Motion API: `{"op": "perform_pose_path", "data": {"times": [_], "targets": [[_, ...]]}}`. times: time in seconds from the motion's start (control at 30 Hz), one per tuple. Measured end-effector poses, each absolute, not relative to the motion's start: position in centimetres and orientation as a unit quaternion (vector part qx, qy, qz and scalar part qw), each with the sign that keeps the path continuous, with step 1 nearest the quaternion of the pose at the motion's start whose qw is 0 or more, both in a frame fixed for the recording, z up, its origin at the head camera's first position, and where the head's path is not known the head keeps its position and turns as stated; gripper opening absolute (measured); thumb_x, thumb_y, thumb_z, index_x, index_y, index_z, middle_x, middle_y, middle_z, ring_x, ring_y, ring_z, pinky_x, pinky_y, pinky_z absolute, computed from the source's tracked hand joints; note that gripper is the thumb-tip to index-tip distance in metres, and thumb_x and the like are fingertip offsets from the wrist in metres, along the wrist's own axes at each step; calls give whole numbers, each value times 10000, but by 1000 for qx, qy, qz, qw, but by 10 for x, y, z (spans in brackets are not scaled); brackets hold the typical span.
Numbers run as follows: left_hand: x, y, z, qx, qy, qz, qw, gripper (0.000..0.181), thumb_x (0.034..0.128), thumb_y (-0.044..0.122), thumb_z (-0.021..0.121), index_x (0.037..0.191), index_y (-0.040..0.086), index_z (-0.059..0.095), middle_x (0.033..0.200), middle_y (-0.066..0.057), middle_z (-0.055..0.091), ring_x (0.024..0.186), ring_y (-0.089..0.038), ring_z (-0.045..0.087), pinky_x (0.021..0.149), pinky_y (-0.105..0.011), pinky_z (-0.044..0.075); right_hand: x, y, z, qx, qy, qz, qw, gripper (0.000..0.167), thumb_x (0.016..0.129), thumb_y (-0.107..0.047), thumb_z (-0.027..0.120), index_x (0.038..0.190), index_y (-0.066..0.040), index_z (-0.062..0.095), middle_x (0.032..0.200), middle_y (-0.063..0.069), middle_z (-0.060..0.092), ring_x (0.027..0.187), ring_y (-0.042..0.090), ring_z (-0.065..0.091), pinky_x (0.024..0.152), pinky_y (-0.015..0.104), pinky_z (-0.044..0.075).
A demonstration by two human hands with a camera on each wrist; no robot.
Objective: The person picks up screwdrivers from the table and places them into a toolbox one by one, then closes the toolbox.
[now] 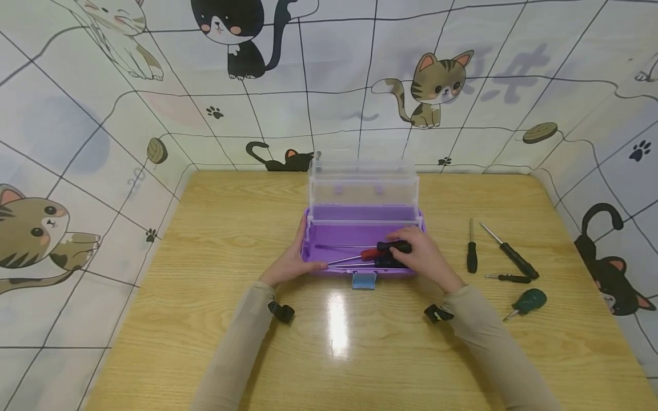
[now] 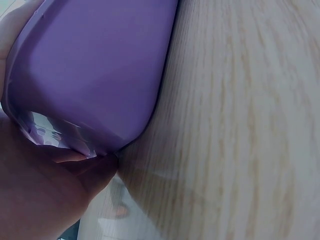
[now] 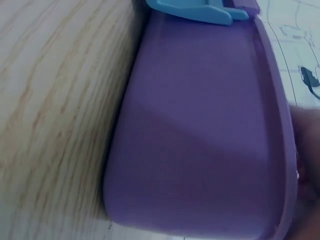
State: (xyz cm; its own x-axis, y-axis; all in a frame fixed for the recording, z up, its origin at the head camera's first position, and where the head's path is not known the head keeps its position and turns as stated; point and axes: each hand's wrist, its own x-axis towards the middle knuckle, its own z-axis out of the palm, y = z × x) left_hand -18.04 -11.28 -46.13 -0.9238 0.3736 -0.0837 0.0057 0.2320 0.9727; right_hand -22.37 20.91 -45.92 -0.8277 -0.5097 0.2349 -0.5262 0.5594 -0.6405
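Note:
A purple box [image 1: 339, 234] with a raised clear lid [image 1: 365, 191] stands on the table. My left hand [image 1: 292, 264] grips its left end, thumb at the front rim; the left wrist view shows fingers round the corner of the box [image 2: 100, 65]. Over the right part of the box, my right hand [image 1: 422, 256] pinches the black handle of a screwdriver [image 1: 393, 247]. Below that handle lie a red-handled screwdriver [image 1: 369, 254] and another with a black handle [image 1: 388, 262]. In the right wrist view the box front [image 3: 200, 130] hides most of my right hand [image 3: 306, 175].
To the right on the table [image 1: 231, 228] lie a small upright-lying black screwdriver [image 1: 472, 257], a longer one [image 1: 519, 261], a short thin one [image 1: 514, 278] and a stubby green one [image 1: 530, 301]. A blue latch [image 1: 364, 280] hangs at the box front. Cat-patterned cloth surrounds the table.

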Motion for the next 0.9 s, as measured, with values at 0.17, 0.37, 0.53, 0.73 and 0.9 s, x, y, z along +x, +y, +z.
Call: {"op": "perform_pose_path", "data": {"times": [0.17, 0.37, 0.53, 0.73, 0.9], "targets": [[-181, -112, -463, 130, 761, 617, 154, 1269, 762, 59, 798, 1509, 280, -204, 1590, -69, -156, 1445, -303, -11, 1131, -530, 72, -221, 207, -459, 285, -883, 366, 74, 267, 787, 63, 699, 1053, 45, 694, 1065, 199, 660, 1040, 380, 570, 884, 522, 464], [-181, -113, -463, 131, 759, 620, 150, 1266, 764, 46, 793, 1513, 258, -205, 1590, -78, -150, 1444, -310, -8, 1131, -533, 67, -215, 214, -457, 277, -872, 395, 83, 252, 792, 60, 705, 1041, 17, 704, 1048, 146, 670, 1023, 326, 589, 870, 478, 477], [-181, -113, -462, 133, 754, 626, 149, 1265, 763, 31, 790, 1514, 266, -200, 1591, -65, -152, 1446, -297, -11, 1135, -521, 64, -210, 225, -457, 252, -868, 419, 93, 243, 786, 73, 710, 1021, 10, 711, 1022, 130, 684, 910, 293, 598, 740, 360, 472], [-182, -113, -463, 125, 762, 617, 151, 1278, 757, 61, 808, 1511, 289, -199, 1592, -49, -153, 1445, -277, -21, 1137, -506, 61, -206, 235, -455, 235, -865, 430, 105, 247, 782, 96, 705, 1015, 14, 712, 961, 111, 676, 786, 260, 568, 653, 279, 437], [-182, -113, -463, 126, 765, 613, 152, 1279, 757, 67, 809, 1506, 307, -199, 1588, -44, -164, 1444, -290, -23, 1133, -521, 65, -204, 240, -451, 221, -866, 435, 109, 255, 780, 117, 697, 1016, 21, 708, 978, 126, 682, 824, 236, 584, 716, 317, 488]]}}
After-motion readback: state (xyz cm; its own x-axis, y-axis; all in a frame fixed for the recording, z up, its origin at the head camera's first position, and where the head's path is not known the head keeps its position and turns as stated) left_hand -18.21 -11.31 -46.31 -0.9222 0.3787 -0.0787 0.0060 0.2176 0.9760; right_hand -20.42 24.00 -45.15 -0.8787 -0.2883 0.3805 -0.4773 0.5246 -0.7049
